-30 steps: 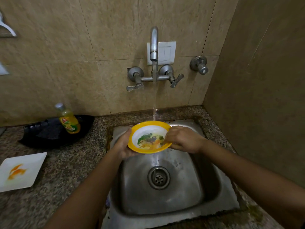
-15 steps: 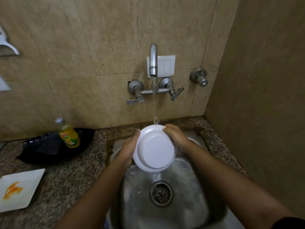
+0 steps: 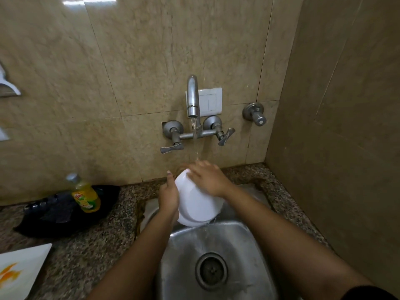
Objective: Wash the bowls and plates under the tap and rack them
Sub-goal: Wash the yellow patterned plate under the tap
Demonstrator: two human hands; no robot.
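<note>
A bowl is held upside down over the steel sink, its white underside facing me, right under the running tap. My left hand grips the bowl's left rim. My right hand lies flat on the upturned base with its fingers spread, in the water stream. A white square plate with an orange smear lies on the counter at the lower left.
A yellow dish-soap bottle stands on a black tray left of the sink. The speckled stone counter wraps the sink. Tiled walls close in behind and on the right. A second valve juts from the wall.
The bowl went from open side up to upside down. My right hand slid from its rim onto its white base. The view dropped, so the tap now sits higher in frame.
</note>
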